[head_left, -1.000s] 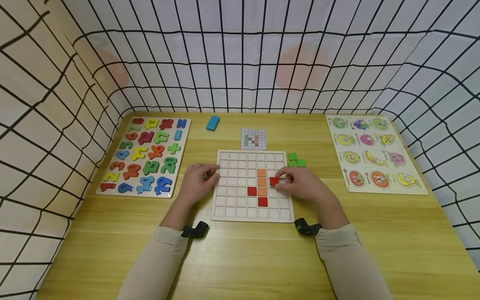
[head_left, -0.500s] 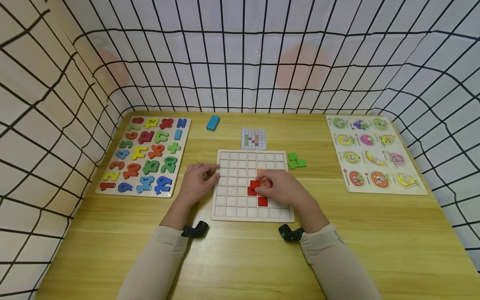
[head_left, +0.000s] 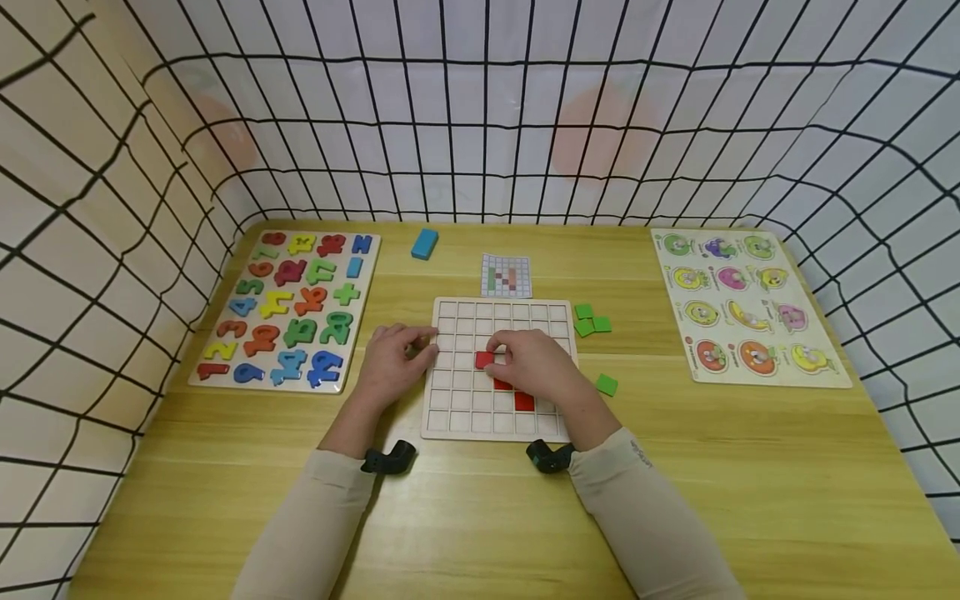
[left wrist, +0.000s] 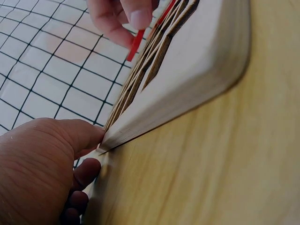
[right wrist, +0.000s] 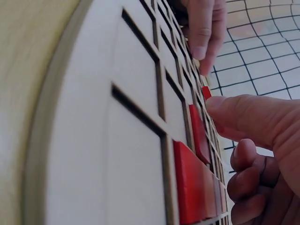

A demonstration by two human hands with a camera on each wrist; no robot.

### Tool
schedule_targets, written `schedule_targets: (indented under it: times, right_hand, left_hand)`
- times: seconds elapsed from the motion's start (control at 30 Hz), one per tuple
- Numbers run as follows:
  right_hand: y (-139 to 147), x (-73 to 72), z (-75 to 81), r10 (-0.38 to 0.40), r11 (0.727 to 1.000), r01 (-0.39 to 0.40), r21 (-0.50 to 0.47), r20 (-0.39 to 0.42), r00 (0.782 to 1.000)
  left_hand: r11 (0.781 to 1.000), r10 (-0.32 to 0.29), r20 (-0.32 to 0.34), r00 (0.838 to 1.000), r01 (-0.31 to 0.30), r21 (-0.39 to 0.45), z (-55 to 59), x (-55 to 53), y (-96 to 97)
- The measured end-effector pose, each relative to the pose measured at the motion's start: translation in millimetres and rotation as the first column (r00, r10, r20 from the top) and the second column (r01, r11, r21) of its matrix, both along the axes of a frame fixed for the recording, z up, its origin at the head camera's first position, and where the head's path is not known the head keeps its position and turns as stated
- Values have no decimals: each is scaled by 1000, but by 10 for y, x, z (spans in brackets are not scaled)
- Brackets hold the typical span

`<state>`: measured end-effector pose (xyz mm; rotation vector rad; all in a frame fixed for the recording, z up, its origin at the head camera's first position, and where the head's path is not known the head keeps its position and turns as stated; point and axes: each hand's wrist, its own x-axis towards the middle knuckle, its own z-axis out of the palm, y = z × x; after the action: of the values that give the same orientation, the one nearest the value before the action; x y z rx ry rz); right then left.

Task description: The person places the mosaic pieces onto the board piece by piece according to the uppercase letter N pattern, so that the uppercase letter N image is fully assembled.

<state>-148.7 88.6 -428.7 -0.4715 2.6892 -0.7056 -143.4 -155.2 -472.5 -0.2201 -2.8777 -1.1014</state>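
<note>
Evidently, the red tile (head_left: 484, 360) would have handled as a light, stiff square, hard to break but perhaps a little slick on its flat face. Its thinness, plain in the left wrist view, left little to grip, so the side edges looked the best place to take hold, with the face left free. It sat near the middle of the frame, over the grid board (head_left: 465, 434); whether it touched the board could not be told.

The right hand (head_left: 536, 367) held it at its right side, thumb and fingers pinched narrowly on it, while the remaining fingers curled loosely beneath the palm. That forearm came up from the lower right of the frame, slanting inward, the palm hiding part of the board. Two more red tiles (head_left: 524, 402) lay down and to the right of the held one, partly covered by the hand.

The left hand (head_left: 393, 362) held no tile. Its thumb and forefinger, a modest gap between them, touched the board's left edge, and its forearm rose from the lower left over the tabletop (head_left: 465, 533).
</note>
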Motion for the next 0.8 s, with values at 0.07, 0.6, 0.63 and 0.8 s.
schedule_targets:
  times: [0.07, 0.6, 0.63, 0.8]
  right_hand:
    - [-22, -12, -8, -2, 1000, 2, 24, -1, 1000]
    - [-59, 1, -11, -20, 998, 19, 57, 10, 1000]
    - [-47, 10, -12, -23, 999, 22, 46, 11, 1000]
    - [82, 73, -17, -31, 999, 31, -36, -13, 999]
  left_hand:
    - [1000, 0, -1, 1000, 0, 1, 7, -1, 2]
    - [1000, 1, -10, 1000, -1, -10, -8, -9, -11]
    - [1000, 1, -10, 1000, -1, -8, -11, -7, -11]
    - [1000, -3, -14, 1000, 3, -5, -23, -3, -10]
